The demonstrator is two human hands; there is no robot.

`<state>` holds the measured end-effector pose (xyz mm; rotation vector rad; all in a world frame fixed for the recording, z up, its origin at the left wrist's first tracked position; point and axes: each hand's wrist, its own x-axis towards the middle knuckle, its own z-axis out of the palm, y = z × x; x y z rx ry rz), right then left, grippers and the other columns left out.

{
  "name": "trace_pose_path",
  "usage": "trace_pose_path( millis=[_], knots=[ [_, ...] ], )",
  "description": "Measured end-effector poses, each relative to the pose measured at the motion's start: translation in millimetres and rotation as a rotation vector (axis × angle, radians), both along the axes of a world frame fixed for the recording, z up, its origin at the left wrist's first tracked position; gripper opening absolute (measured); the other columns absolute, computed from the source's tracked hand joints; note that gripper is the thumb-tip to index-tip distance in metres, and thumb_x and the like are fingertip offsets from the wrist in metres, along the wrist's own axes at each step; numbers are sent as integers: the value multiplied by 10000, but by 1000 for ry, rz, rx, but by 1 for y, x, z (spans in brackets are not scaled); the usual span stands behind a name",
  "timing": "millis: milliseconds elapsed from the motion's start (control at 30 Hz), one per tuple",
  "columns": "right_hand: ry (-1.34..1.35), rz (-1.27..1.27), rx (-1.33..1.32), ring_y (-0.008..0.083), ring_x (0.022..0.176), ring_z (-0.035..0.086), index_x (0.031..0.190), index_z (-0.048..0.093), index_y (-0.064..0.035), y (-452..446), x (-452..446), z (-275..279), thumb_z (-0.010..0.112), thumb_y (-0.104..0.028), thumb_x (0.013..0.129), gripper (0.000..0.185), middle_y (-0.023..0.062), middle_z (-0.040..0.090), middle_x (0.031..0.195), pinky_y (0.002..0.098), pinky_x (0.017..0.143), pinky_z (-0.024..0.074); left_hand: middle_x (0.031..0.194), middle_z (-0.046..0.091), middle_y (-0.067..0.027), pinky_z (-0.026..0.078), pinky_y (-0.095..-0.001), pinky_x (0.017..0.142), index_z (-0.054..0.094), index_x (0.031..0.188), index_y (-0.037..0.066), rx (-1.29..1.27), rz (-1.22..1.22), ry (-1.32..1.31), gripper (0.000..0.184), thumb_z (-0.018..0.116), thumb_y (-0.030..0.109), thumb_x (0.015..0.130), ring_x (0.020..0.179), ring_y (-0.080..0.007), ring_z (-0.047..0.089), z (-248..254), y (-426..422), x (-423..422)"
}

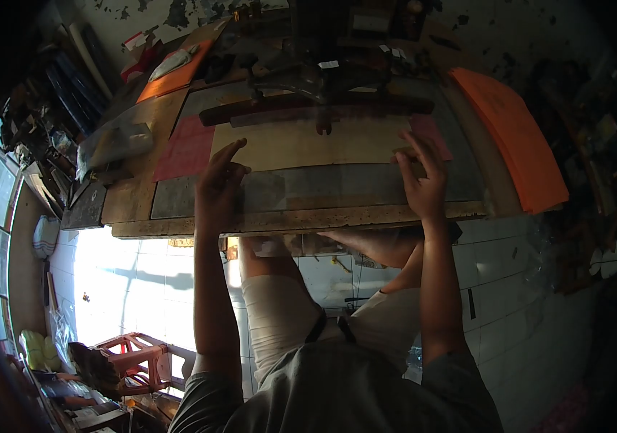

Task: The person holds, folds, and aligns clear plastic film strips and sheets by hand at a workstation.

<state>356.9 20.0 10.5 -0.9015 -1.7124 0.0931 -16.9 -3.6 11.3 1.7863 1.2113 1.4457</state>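
Observation:
On the grey worktop lies a pale yellow sheet, with pink sheets showing at its left and right ends. A dark machine bar spans the far edge of the sheet. My left hand is at the sheet's left near corner, fingers apart, holding nothing I can see. My right hand is at the right end of the yellow sheet, its fingers apart and nothing visible between them. Whether the fingertips touch the sheet is unclear.
Orange sheets are stacked on the right side, and more orange material lies at the back left. A clear plastic bag sits on the left. Below left stands a red stool. A wooden edge fronts the worktop.

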Motion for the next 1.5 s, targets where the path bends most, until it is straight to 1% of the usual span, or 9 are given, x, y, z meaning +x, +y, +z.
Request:
trace_pose_path(
  millis=[433,633,833,1033,1233,1333,1400,1433,1500],
  knots=[
    [32,-6,0,175,857,733,1233,677,-19,0,0,-1,644,10,962,275,134,672,1184,300,746,585,1450,576,-107,527,-272,884,525,1456,62,2,-64,-102,566,635,-18,907,1039,-113,664,-3,1,-1],
    [30,28,-36,183,874,728,1247,674,-17,-3,-2,2,641,17,960,291,135,672,1193,298,732,590,1332,632,-154,537,-270,878,424,1506,27,11,-84,-207,646,659,-35,908,974,-113,672,-6,2,0],
    [9,77,-67,173,870,726,1251,684,-32,-6,-3,2,638,13,963,294,130,677,1193,297,717,584,1180,689,-138,549,-280,827,424,1496,18,-33,-103,-323,650,698,9,907,854,-104,664,-5,-2,-1],
    [-41,144,-94,164,853,721,1239,693,-46,-7,-4,-1,639,22,958,294,124,681,1188,290,700,580,1027,736,-94,540,-275,785,578,1367,5,-122,-168,-233,463,694,63,922,825,-108,664,-5,-3,-6],
    [-41,259,-151,155,843,705,1192,704,-46,-32,-22,6,664,43,934,276,105,680,1149,282,699,586,977,750,-71,525,-281,765,667,1261,30,-267,-208,311,345,693,172,948,817,-108,651,49,-40,13],
    [-45,301,-124,152,863,695,1205,686,-46,-56,-42,7,700,36,912,305,99,676,1128,277,722,592,963,754,-64,533,-291,743,683,1241,51,-252,-231,370,326,697,203,953,791,-113,659,55,-55,40],
    [51,312,-135,152,886,691,1224,668,-43,-82,-55,14,722,32,896,340,100,675,1107,273,746,598,889,739,-74,531,-282,688,675,1137,17,-165,-235,276,234,661,192,983,754,-134,676,44,-60,45],
    [78,287,-109,150,919,688,1259,647,-47,-88,-52,10,779,-71,882,400,113,697,1104,275,768,596,863,733,-78,520,-273,665,661,1112,15,-115,-213,206,203,647,180,994,741,-133,681,38,-65,46],
    [125,218,-213,140,916,692,1263,651,-56,-108,-39,6,807,-152,865,438,113,719,1091,278,746,593,813,712,-80,498,-263,619,627,1080,13,-65,-188,-23,167,610,168,1020,697,-134,674,32,-78,45]
  ],
)
